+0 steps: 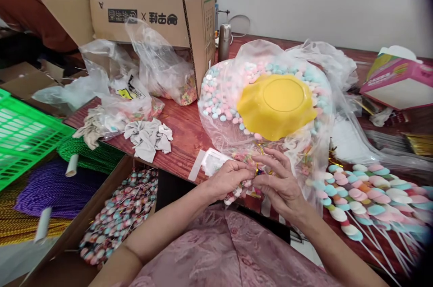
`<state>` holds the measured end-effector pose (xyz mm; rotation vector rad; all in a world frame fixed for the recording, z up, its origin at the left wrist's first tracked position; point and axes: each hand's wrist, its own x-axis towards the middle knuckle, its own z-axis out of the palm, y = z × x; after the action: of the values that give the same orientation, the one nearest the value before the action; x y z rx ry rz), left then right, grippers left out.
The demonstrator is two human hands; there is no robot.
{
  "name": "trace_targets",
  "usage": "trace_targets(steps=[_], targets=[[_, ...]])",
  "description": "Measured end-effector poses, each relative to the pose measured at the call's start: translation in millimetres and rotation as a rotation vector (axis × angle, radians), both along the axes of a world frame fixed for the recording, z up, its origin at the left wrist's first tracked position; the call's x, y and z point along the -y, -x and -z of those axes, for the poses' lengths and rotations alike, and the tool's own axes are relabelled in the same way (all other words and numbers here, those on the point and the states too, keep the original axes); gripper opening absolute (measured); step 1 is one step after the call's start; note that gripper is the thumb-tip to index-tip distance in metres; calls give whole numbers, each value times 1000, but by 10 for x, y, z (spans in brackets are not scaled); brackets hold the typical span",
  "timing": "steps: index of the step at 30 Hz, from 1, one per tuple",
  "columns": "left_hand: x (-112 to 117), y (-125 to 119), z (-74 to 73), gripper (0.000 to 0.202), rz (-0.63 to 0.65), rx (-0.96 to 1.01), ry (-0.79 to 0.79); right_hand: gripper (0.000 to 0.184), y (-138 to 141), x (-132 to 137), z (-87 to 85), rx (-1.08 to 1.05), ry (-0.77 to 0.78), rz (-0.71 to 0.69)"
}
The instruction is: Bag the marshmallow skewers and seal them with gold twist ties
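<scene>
A red wooden table [184,127] carries a big cardboard box [149,2] at the back. In the middle lies a clear bag [219,95] full of pink, blue and white discs, with an upturned yellow bowl [275,104] on top. Many sticks of colored discs [375,192] lie to the right; a green basket [30,131] stands off the table at far left. At the front edge, the left hand [235,176] has its fingers together, clamped on a row of round pieces [232,196] that juts out below. The right hand [282,181] faces it, upper fingers spread apart; whether its thumb and forefinger pinch anything, I cannot tell. Gray cloth [149,137] lies crumpled left of them, and a metal bottle [224,43] stands beside the box. Between the hands shows a tiny shiny scrap [259,171].
</scene>
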<state>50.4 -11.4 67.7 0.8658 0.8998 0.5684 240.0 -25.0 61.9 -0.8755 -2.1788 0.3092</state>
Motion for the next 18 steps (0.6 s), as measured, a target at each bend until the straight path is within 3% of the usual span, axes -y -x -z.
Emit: trace_targets(steps=[4,10,14,18], targets=[[28,64,21,24,80,-62,-40,19,-15,14,83,10,46,-31],[48,136,115,33,114,-89,-241,19,-14,-5,31,28,73,-99],[56,130,121,37,127,-99,-175,20,-16,-9,-41,94,139,-91],[75,100,124,32,43,-88,-131,23,-52,-19,-94,111,164,-101]])
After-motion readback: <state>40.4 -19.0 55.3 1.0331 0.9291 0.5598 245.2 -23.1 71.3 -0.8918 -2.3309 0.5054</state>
